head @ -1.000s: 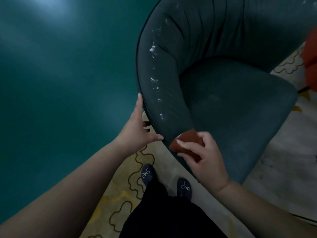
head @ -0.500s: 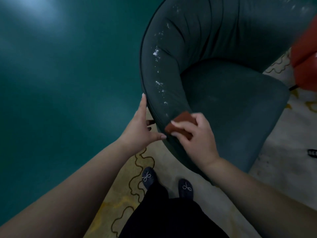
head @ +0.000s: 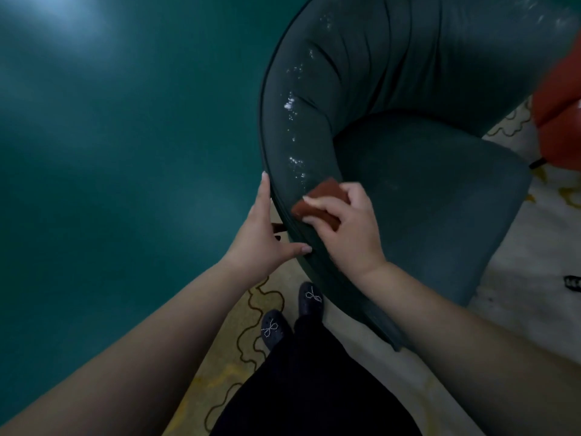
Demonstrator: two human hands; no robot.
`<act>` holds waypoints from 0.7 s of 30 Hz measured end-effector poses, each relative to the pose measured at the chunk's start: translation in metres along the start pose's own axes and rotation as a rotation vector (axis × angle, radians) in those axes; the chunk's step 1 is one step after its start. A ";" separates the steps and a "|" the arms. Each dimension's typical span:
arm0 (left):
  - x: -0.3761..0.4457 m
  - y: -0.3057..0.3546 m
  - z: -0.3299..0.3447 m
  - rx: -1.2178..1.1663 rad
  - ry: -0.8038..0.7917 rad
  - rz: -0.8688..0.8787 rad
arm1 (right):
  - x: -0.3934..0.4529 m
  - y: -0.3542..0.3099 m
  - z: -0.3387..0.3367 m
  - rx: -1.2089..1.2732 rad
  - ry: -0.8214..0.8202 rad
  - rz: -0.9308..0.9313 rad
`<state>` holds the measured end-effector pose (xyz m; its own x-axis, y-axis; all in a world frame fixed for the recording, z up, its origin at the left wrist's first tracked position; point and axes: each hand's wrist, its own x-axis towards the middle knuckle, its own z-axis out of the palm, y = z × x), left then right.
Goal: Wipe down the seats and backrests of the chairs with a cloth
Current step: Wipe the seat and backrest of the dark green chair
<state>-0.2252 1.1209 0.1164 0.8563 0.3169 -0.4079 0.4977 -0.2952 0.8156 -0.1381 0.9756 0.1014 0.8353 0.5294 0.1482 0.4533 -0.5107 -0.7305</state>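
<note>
From the head camera, the dark teal, curved, upholstered tub chair (head: 408,152) fills the upper right, its piped rim running down to the near arm end. A teal wall (head: 110,152) lies just left of that rim, leaving a narrow gap. The left hand (head: 261,240) rests there with fingers straight and thumb spread against the rim, holding nothing. The right hand (head: 349,228) curls its fingers over a folded reddish-brown cloth (head: 320,199), pressing it on the arm's top. White specks (head: 294,121) dot the padding above the cloth. An orange chair (head: 559,105) stands just right.
</note>
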 end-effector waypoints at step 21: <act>0.030 0.009 -0.023 -0.091 -0.024 -0.067 | 0.024 0.014 0.003 -0.020 -0.067 -0.171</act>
<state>-0.1985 1.1486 0.1216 0.8253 0.3115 -0.4710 0.5400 -0.1912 0.8197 -0.1126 0.9828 0.0930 0.7234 0.6533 0.2234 0.5931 -0.4224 -0.6855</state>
